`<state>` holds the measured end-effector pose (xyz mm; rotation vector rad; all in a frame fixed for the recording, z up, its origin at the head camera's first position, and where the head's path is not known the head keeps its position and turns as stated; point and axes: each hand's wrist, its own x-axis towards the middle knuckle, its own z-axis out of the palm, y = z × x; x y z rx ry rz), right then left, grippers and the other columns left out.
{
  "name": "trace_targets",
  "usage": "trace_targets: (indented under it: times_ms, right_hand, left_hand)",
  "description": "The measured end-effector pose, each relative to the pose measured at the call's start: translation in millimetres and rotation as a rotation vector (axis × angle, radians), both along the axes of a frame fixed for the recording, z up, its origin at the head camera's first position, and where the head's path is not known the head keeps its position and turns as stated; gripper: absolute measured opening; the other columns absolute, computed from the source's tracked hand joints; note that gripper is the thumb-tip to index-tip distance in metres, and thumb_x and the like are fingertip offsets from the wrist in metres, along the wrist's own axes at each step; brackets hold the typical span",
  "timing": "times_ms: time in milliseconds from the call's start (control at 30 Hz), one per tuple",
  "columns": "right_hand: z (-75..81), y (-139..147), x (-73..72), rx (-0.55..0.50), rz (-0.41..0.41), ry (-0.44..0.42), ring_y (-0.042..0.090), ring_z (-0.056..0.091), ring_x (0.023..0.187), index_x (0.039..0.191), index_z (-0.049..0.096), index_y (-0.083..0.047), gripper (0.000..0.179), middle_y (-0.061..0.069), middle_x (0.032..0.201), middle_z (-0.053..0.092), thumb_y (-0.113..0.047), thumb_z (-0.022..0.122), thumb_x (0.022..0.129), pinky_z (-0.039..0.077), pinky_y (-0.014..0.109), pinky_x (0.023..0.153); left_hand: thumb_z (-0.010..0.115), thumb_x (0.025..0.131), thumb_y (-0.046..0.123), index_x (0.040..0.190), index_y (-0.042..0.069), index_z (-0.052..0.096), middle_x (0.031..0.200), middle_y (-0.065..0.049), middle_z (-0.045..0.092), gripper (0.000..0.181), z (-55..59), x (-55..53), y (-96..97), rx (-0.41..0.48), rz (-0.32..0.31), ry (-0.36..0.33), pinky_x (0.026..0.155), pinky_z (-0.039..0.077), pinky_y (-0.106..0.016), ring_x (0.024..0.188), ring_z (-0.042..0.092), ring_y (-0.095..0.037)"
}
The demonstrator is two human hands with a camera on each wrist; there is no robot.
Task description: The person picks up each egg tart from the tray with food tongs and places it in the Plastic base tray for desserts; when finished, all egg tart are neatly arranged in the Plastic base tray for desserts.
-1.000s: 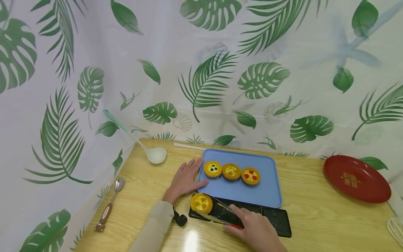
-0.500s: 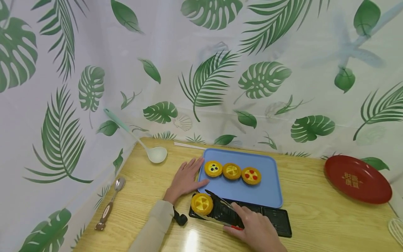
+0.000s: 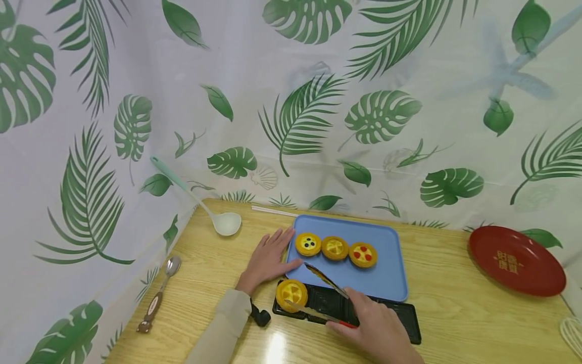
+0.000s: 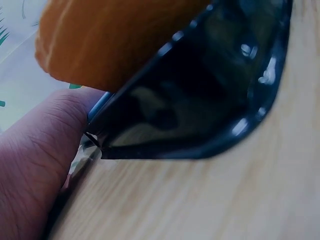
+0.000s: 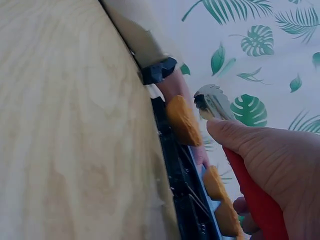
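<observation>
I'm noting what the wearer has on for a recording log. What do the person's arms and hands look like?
The left hand is ungloved, below a plain beige long sleeve. A small black device sits at that wrist by the cuff. The right hand is ungloved too; its sleeve isn't in view.

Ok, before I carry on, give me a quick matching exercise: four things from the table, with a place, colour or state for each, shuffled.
1. tongs
2. blue tray
3. black tray
4. ladle

A. one tart at its left end
B. mint-green handle
C. in the right hand, arms apart
D. three tarts in a row on it

Pairs: 1-C, 2-D, 3-A, 4-B
</observation>
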<state>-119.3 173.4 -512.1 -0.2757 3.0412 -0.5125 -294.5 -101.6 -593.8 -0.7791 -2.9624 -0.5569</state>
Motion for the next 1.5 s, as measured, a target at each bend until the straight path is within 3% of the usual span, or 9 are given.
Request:
trace_targets:
  times_ms: [133,267,433,633,767,933,1167,1367,1500]
  right_hand:
    - [4.1,8.1,-0.7,-0.022,-0.026,0.044,0.009,0.041,0.051,0.134,0.064,-0.015,0.083,-0.008,0.073,0.055,-0.078,0.072,0.079,0.038,0.028,0.047]
    - [5.5,22.1,-5.5,-0.028,-0.03,0.153,0.009,0.034,0.044,0.128,0.066,-0.013,0.077,-0.01,0.068,0.045,-0.073,0.075,0.081,0.028,0.026,0.042]
    - [7.9,43.2,-16.1,0.005,-0.022,0.308,0.007,0.028,0.044,0.122,0.068,-0.013,0.071,-0.012,0.068,0.045,-0.067,0.081,0.078,0.023,0.025,0.041]
    - [13.5,61.4,-24.7,0.016,-0.018,0.359,0.006,0.022,0.043,0.115,0.066,-0.012,0.065,-0.009,0.07,0.048,-0.062,0.085,0.077,0.019,0.024,0.04]
    - [17.6,71.4,-28.4,0.02,-0.037,0.344,0.008,0.026,0.044,0.118,0.065,-0.008,0.069,-0.004,0.072,0.051,-0.061,0.085,0.078,0.02,0.024,0.041]
    - [23.0,82.6,-30.6,-0.002,-0.078,0.251,0.012,0.034,0.05,0.133,0.061,0.002,0.083,-0.001,0.078,0.055,-0.061,0.081,0.083,0.026,0.027,0.043]
    - [19.8,95.0,-35.1,0.015,-0.098,0.219,0.014,0.04,0.052,0.116,0.063,0.0,0.073,-0.001,0.075,0.054,-0.062,0.081,0.083,0.029,0.029,0.044]
    - [13.9,101.7,-37.6,0.043,-0.124,0.181,0.014,0.046,0.057,0.13,0.06,0.005,0.088,-0.002,0.078,0.057,-0.067,0.078,0.083,0.032,0.03,0.044]
    - [10.3,105.0,-39.5,0.053,-0.128,0.154,0.015,0.048,0.06,0.128,0.061,0.003,0.086,-0.002,0.077,0.057,-0.069,0.076,0.083,0.035,0.03,0.045]
  left_hand:
    - [0.04,0.097,0.078,0.17,0.022,0.014,0.175,0.006,0.015,0.096,-1.2,0.6,1.0,-0.027,-0.008,0.004,0.129,0.012,-0.05,0.161,0.014,-0.022]
    - [0.039,0.098,0.076,0.17,0.022,0.013,0.175,0.005,0.014,0.094,-1.9,0.8,1.2,-0.042,-0.013,0.011,0.129,0.012,-0.05,0.161,0.014,-0.023]
    - [0.042,0.099,0.073,0.17,0.021,0.017,0.175,0.004,0.017,0.091,-1.4,0.3,0.6,-0.022,-0.014,0.041,0.129,0.013,-0.053,0.161,0.017,-0.026]
    - [0.042,0.099,0.074,0.17,0.023,0.017,0.175,0.005,0.017,0.09,-1.9,0.2,-0.1,-0.025,-0.01,0.04,0.129,0.013,-0.054,0.161,0.017,-0.026]
    - [0.042,0.099,0.073,0.17,0.024,0.017,0.175,0.005,0.017,0.09,-1.3,0.5,0.4,-0.023,-0.007,0.038,0.129,0.013,-0.054,0.161,0.017,-0.026]
    - [0.042,0.099,0.073,0.17,0.025,0.015,0.175,0.007,0.014,0.09,0.7,1.3,1.3,-0.03,-0.004,0.017,0.129,0.011,-0.053,0.161,0.015,-0.025]
    - [0.044,0.099,0.072,0.169,0.023,0.019,0.175,0.004,0.019,0.09,1.7,2.3,0.3,-0.017,-0.009,0.026,0.128,0.013,-0.055,0.161,0.018,-0.026]
    - [0.042,0.099,0.073,0.169,0.023,0.018,0.175,0.006,0.017,0.09,1.0,1.5,0.4,-0.028,-0.01,0.031,0.129,0.013,-0.054,0.161,0.017,-0.026]
    - [0.04,0.099,0.075,0.17,0.025,0.016,0.175,0.007,0.016,0.09,-0.4,1.1,0.3,-0.035,-0.006,0.033,0.129,0.013,-0.053,0.161,0.016,-0.024]
